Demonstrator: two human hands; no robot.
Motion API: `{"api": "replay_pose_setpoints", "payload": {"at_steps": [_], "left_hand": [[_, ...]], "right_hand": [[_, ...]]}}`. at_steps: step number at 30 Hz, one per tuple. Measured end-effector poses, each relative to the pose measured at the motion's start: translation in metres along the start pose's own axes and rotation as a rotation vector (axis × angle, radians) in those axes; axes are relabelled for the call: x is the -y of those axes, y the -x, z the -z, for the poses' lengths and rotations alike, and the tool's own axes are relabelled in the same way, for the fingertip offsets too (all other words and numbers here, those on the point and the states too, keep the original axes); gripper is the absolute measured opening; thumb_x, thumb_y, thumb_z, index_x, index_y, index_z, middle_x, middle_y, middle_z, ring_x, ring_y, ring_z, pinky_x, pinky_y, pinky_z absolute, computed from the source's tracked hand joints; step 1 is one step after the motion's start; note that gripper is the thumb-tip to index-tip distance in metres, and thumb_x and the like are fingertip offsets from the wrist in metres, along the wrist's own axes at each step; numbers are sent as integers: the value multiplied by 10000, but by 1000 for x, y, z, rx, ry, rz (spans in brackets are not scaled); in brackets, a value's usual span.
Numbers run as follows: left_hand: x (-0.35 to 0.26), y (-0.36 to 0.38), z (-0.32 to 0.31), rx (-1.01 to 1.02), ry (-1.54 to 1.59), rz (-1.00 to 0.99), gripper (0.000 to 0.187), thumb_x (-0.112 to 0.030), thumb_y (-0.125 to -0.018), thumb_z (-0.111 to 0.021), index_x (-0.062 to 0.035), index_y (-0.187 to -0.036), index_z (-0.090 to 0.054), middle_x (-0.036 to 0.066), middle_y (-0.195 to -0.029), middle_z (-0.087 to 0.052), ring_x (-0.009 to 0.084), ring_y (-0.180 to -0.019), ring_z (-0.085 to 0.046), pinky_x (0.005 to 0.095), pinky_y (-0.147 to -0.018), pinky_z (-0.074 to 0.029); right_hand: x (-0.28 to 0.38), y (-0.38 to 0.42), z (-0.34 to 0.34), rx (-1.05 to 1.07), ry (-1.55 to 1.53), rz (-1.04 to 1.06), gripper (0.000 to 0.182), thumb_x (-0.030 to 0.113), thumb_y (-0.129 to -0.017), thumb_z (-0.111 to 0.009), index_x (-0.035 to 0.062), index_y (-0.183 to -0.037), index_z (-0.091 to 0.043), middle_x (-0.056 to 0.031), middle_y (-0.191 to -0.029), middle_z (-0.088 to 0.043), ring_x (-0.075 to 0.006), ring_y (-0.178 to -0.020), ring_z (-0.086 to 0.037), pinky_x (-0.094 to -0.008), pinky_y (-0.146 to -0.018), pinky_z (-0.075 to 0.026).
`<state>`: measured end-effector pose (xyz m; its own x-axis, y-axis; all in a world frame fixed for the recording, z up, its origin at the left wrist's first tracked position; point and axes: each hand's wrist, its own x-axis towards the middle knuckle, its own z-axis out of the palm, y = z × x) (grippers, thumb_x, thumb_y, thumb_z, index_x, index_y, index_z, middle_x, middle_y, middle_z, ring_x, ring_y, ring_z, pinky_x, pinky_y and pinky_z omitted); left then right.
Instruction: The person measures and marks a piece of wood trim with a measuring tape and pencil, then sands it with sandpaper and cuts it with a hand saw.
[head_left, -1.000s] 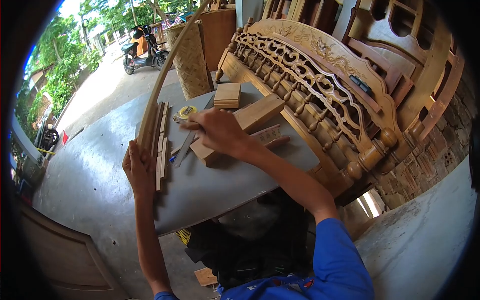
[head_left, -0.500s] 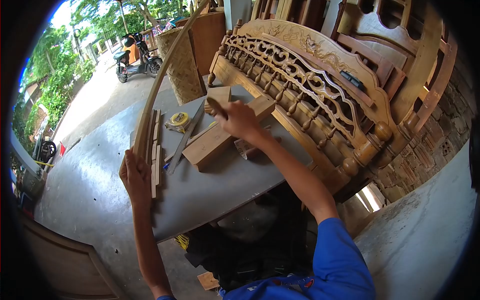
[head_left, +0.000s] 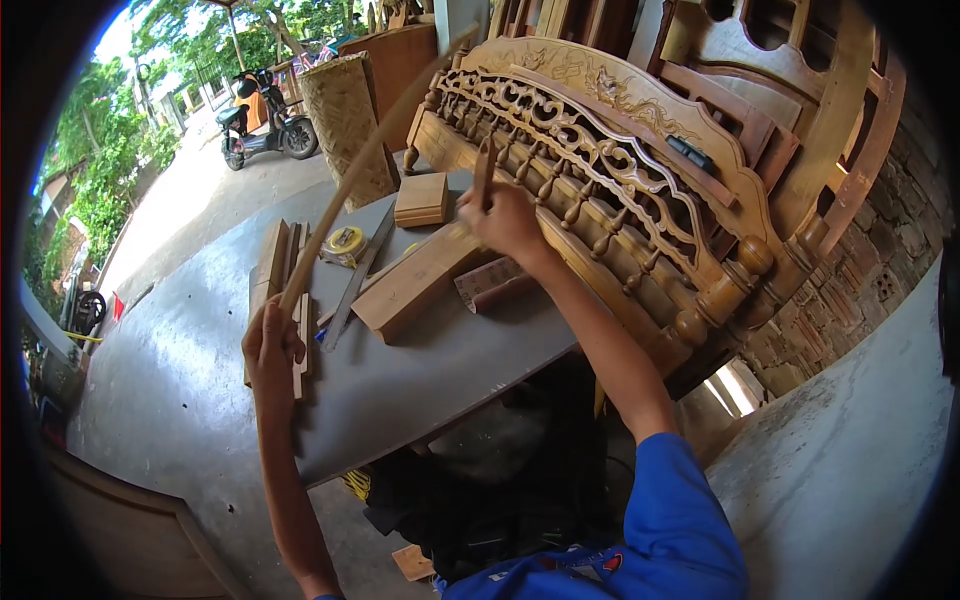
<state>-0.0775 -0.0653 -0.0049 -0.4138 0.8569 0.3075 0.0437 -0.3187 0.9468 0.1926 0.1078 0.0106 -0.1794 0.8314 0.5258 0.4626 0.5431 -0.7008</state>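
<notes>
Slanting from left hand [head_left: 268, 345], wooden strip [head_left: 346, 188], in right hand [head_left: 505, 220], brown piece [head_left: 485, 172]

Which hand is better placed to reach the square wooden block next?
Likely the right hand: it is nearer the square wooden block, though it holds a small brown piece. The left hand is farther off, holding the long thin strip.

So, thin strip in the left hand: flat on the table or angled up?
Angled up: the left hand grips the strip near its lower end, and its far end shows high, by the carved headboard.
</notes>
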Motion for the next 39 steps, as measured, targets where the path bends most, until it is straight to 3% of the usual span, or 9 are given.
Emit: {"api": "replay_pose_setpoints", "payload": {"at_steps": [2, 5, 12, 20, 21, 24, 25, 29, 39], "left_hand": [[-8, 2, -6, 57, -161, 4, 323, -246, -957, -426, 15, -1097, -554, -39, -612, -394, 23, -487, -357, 173, -418, -296], [-6, 3, -11, 169, -276, -8, 296, -231, -942, -461, -1, -1086, -579, -50, -626, -423, 15, -512, -368, 168, -436, -295], [-3, 1, -5, 246, -371, 65, 290, -226, -928, -489, 7, -1064, -595, -54, -633, -435, 14, -530, -362, 173, -463, -295], [12, -1, -3, 328, -697, -33, 269, -190, -888, -544, -20, -1082, -621, 16, -641, -531, 71, -595, -476, 241, -557, -412], [9, -1, -6, 325, -693, -14, 265, -188, -885, -548, -31, -1083, -625, 21, -634, -532, 70, -593, -478, 243, -553, -413], [2, 0, -7, 318, -680, 7, 258, -185, -877, -558, -54, -1086, -633, 27, -622, -536, 68, -587, -481, 249, -543, -415], [7, -2, -4, 323, -672, -11, 258, -185, -876, -560, -58, -1087, -633, 24, -623, -538, 67, -583, -480, 250, -538, -415], [-4, 2, -10, 312, -693, 87, 256, -183, -872, -565, -71, -1091, -635, 18, -626, -536, 59, -573, -473, 245, -522, -408], [12, 2, -4, 342, -636, -77, 250, -157, -870, -563, -53, -1086, -632, 40, -633, -537, 84, -599, -483, 259, -572, -419]], "right_hand": [[-4, -6, 20, -324, 477, 118, 130, 136, -767, -642, 22, -826, -666, -102, -691, -654, -209, -611, -638, -314, -595, -492], [-24, -18, 38, -470, -69, 282, 104, 103, -781, -623, 37, -857, -646, -109, -674, -636, -200, -618, -631, -311, -586, -477], [-47, -39, 58, -638, -129, 159, 139, 92, -786, -628, 29, -905, -663, -97, -810, -668, -178, -731, -636, -273, -669, -481], [-78, -52, 73, -364, -169, 162, 183, 127, -774, -662, 41, -936, -669, -106, -870, -674, -164, -832, -637, -267, -748, -480], [-78, -50, 73, -336, -173, 190, 164, 146, -730, -663, 38, -852, -673, -107, -722, -660, -192, -697, -650, -262, -664, -496], [-74, -42, 91, -28, 322, 59, 155, 162, -706, -638, 33, -789, -656, -119, -695, -652, -205, -684, -649, -276, -651, -497], [-60, -43, 96, -15, 306, -107, 164, 173, -686, -614, 30, -764, -636, -122, -714, -650, -197, -691, -649, -284, -643, -493], [-67, -49, 93, -108, 81, 151, 156, 161, -675, -627, 31, -760, -635, -101, -748, -658, -199, -681, -639, -303, -645, -489], [-54, -27, 71, 36, 181, 138, 155, 180, -690, -591, 38, -752, -585, -134, -627, -599, -232, -646, -618, -315, -598, -469]]}}
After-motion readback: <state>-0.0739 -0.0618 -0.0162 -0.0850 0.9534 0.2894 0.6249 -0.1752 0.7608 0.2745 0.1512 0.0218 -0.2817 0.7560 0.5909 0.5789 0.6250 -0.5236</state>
